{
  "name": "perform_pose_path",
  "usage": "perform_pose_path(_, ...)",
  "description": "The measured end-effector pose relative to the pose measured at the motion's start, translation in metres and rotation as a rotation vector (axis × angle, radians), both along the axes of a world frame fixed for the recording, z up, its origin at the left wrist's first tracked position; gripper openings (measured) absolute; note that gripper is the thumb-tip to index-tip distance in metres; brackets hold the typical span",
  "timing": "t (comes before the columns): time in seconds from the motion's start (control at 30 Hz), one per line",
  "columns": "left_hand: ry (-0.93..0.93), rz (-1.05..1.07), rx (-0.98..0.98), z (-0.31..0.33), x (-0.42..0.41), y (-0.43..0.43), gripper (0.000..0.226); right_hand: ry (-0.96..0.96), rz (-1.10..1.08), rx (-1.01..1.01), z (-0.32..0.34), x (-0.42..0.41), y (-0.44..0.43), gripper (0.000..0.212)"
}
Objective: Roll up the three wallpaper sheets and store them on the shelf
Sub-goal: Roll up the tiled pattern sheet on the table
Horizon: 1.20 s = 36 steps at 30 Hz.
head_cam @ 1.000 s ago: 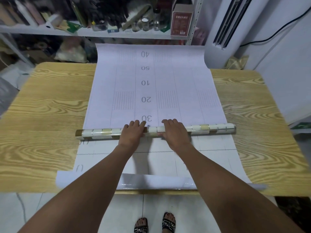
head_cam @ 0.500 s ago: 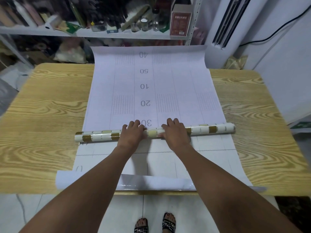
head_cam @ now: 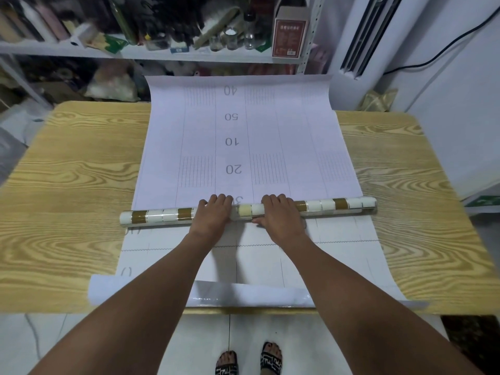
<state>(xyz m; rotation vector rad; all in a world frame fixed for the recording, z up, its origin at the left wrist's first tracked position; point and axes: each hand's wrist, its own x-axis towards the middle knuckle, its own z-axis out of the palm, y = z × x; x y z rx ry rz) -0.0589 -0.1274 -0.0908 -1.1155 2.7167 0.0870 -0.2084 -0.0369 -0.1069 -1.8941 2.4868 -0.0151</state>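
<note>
A wallpaper sheet point(head_cam: 273, 136) lies face down on the wooden table point(head_cam: 70, 185), its white backing printed with numbers and grid lines. Its near part is wound into a roll point(head_cam: 335, 206) with a white, cream and brown tile pattern, lying across the table. My left hand point(head_cam: 213, 213) and my right hand point(head_cam: 280, 213) rest on the middle of the roll, fingers curled over its top. Under it lies another sheet point(head_cam: 338, 255), white backing up, with a curled glossy edge at the table's near side. The sheet's far end hangs past the table toward the shelf point(head_cam: 151, 54).
The white shelf behind the table is crowded with bottles, jars and a red-brown box point(head_cam: 290, 33). A white air conditioner unit point(head_cam: 370, 36) stands at the back right, with a black cable on the wall. My sandalled feet stand on the tiled floor below.
The roll has turned under my hands and its tile pattern has shifted. The far end of the sheet has drawn nearer, and the printed numbers have slid toward the roll.
</note>
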Motion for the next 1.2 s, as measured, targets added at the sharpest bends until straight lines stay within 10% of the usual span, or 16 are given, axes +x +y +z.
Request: perform_pose_path(1.2,-0.012,-0.021,0.077,0.003,0.006,-0.004,0.032,-0.031,0.010,0.122,0.018,0.007,-0.005,0.038)
